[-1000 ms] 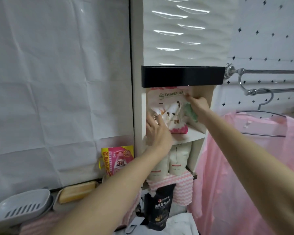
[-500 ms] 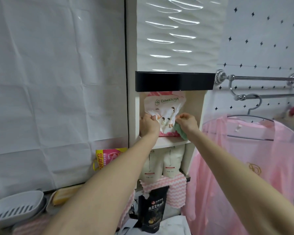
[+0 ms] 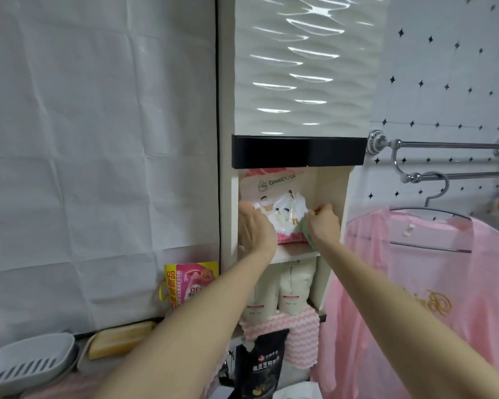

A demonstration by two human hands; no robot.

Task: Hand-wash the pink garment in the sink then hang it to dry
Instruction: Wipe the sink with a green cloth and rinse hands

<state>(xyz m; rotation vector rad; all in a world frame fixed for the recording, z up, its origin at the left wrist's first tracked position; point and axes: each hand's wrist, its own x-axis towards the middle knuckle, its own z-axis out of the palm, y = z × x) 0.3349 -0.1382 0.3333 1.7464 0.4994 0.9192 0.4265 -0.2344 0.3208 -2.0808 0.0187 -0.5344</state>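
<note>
Presently, item one: a tall white cabinet with a glossy rippled door and black lower trim point(image 3: 298, 152), taken as landmark for all entries. In its open niche directly below the trim stands a white-and-pink printed plastic pouch point(image 3: 274, 203), upright on the niche shelf point(image 3: 293, 251). Left hand point(image 3: 255, 228) lies against the pouch's left edge, fingers curled and closed on the film; right hand point(image 3: 323, 223) is at the pouch's right edge, fingers pinching the film together, with a small pale green object point(image 3: 307, 236) tucked beneath the palm, identity unclear. One shelf below the niche: two white stand-up pouches point(image 3: 283, 292), side by side. Below those: a pink-and-white wavy-striped cloth point(image 3: 297, 326) draped over the ledge, and a black printed pouch point(image 3: 264, 367) in front. Left of the cabinet: a pink-and-yellow refill bag point(image 3: 189, 282), a yellow soap bar in a dish point(image 3: 121, 339), an empty grey slotted soap dish point(image 3: 26, 358). Right of the cabinet: a pink sheer garment point(image 3: 415, 283) on a metal wire hanger point(image 3: 432, 223), hung from a chrome double towel rail point(image 3: 450, 161); it looks already hung. Sink not in view. Risk, judged: the pouch is held only by thin film at its edges; it could slip and knock the white pouches beneath, or spill if unsealed.
</note>
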